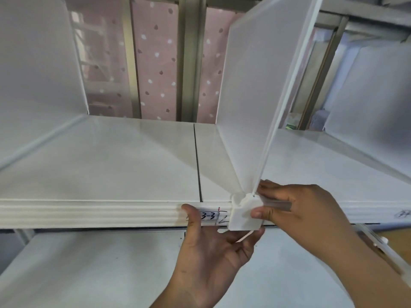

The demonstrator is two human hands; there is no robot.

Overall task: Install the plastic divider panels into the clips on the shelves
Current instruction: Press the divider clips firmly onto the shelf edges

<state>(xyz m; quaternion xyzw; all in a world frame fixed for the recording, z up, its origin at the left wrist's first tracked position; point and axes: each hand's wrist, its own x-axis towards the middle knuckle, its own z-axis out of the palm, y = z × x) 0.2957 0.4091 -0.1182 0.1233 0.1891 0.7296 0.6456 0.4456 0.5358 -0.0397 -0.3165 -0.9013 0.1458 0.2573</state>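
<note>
A frosted plastic divider panel (pixel 255 90) stands upright on the white shelf (pixel 100 161), its front lower corner seated in a white clip (pixel 243 213) on the shelf's front lip. My left hand (pixel 213 254) cups the clip from below, thumb pressed on the lip beside a handwritten label. My right hand (pixel 298 207) pinches the clip's right side between thumb and fingers, with fingers lying along the panel's base. A thin white strip pokes out under the clip, between my hands.
Another divider panel (pixel 33 74) stands at the far left and one more at the right (pixel 373 92). A seam splits the shelf near the middle. Metal uprights and pink dotted fabric lie behind. A lower shelf (pixel 89 267) sits beneath, with loose clips at the right edge.
</note>
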